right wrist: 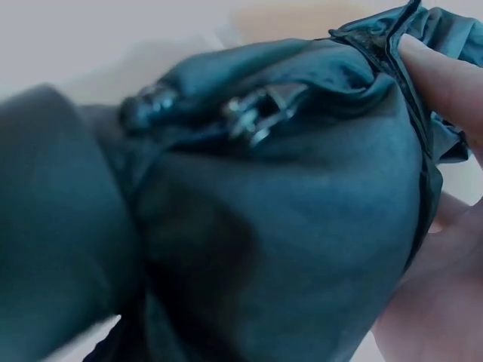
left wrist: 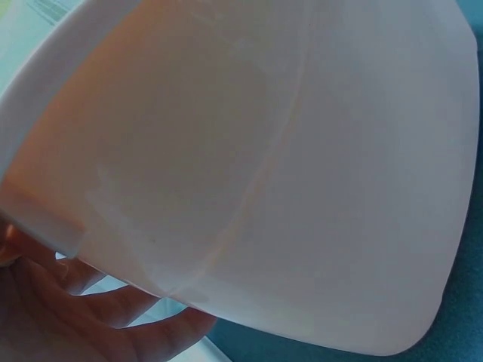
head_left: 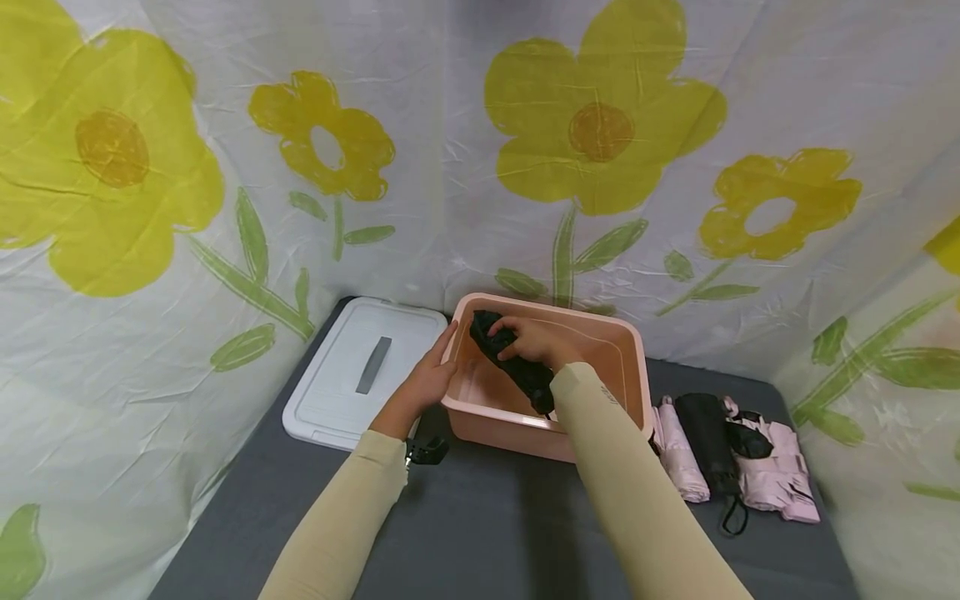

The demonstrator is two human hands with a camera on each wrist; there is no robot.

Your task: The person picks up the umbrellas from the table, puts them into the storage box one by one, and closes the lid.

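Observation:
A black folded umbrella (head_left: 525, 372) lies tilted inside the pink plastic bin (head_left: 510, 423). My right hand (head_left: 534, 340) grips it near its upper end. In the right wrist view, the thumb (right wrist: 445, 75) presses on the gathered cloth of the umbrella (right wrist: 302, 204), whose handle end is toward the left. At the bin's left side my left hand (head_left: 429, 379) holds the rim, thumb near the edge. The left wrist view shows the fingers of the left hand (left wrist: 113, 309) along the outside of the bin's wall (left wrist: 264, 151).
A white lid with a grey handle (head_left: 330, 392) lies left of the bin. Right of the bin are a pink folded umbrella (head_left: 681, 454), a black folded umbrella (head_left: 707, 442) and a pink folded bundle (head_left: 780, 471) on the dark table (head_left: 480, 517). A flowered curtain hangs behind.

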